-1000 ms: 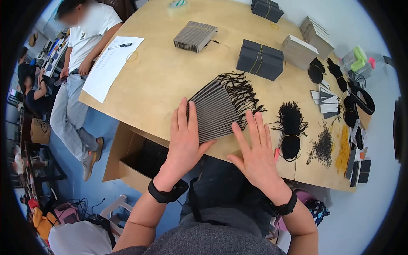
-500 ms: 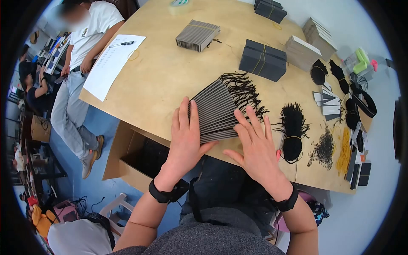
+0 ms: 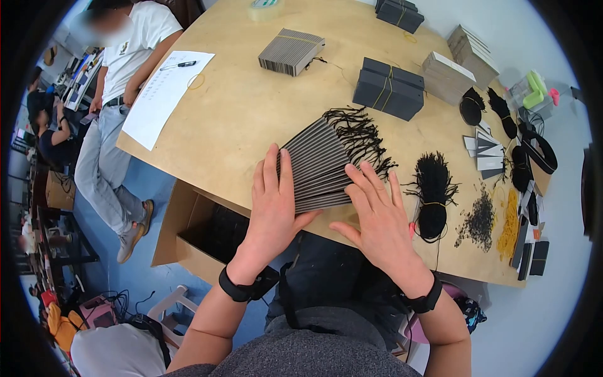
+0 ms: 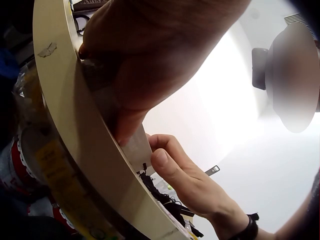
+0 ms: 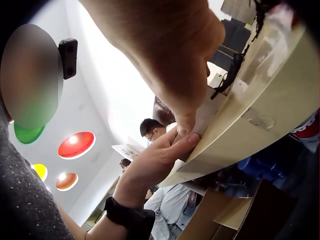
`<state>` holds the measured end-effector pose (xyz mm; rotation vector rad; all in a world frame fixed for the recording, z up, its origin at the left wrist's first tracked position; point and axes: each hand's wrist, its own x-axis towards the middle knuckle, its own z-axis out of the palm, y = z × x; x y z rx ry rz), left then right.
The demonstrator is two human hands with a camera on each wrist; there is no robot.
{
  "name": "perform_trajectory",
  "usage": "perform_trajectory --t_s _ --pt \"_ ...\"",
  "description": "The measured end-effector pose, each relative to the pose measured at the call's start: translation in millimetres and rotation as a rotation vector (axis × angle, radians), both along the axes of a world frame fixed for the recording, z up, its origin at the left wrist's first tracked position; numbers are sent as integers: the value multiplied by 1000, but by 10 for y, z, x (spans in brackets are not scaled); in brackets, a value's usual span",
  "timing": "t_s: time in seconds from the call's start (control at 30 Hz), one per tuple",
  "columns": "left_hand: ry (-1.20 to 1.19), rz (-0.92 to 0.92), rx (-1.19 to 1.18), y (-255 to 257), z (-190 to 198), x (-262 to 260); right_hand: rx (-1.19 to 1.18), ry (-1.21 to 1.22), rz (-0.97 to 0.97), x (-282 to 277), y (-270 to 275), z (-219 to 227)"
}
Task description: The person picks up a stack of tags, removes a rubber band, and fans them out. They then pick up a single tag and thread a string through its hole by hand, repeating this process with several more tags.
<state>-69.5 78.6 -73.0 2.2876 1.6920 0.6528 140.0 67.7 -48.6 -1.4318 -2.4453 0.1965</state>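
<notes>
A fanned stack of dark tags with pale edges (image 3: 316, 166) lies on the table, its black cords (image 3: 361, 138) trailing off the far right side. Along the stack's left side rests my left hand (image 3: 271, 198), fingers straight and together, thumb stretched along the near edge. My right hand (image 3: 382, 213) touches the stack's right side with its fingertips, the fingers spread and slightly bent, the thumb held apart. In the left wrist view the right hand (image 4: 182, 175) shows beside the stack's pale end face. The right wrist view has the left hand's thumb (image 5: 187, 145) low against the stack.
To the right lies a bundle of black cords (image 3: 431, 198), with small dark bits (image 3: 476, 220) and yellow rubber bands (image 3: 507, 220) beyond. Banded dark stacks (image 3: 388, 88) and another tag stack (image 3: 292, 51) stand farther back. A cardboard box (image 3: 188, 226) sits below the table edge; a person (image 3: 135, 69) stands left.
My right hand has shifted slightly left, its fingertips now on the stack's right side, where the nearest tags have spread a little. The left hand stays in place.
</notes>
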Motion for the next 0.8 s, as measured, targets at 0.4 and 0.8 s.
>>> perform_trajectory --t_s 0.4,0.8 --pt "-10 11 -31 -4 -7 -13 112 85 -22 -141 250 88" --pt "-37 20 -26 8 -11 1 128 24 10 -135 331 -25"
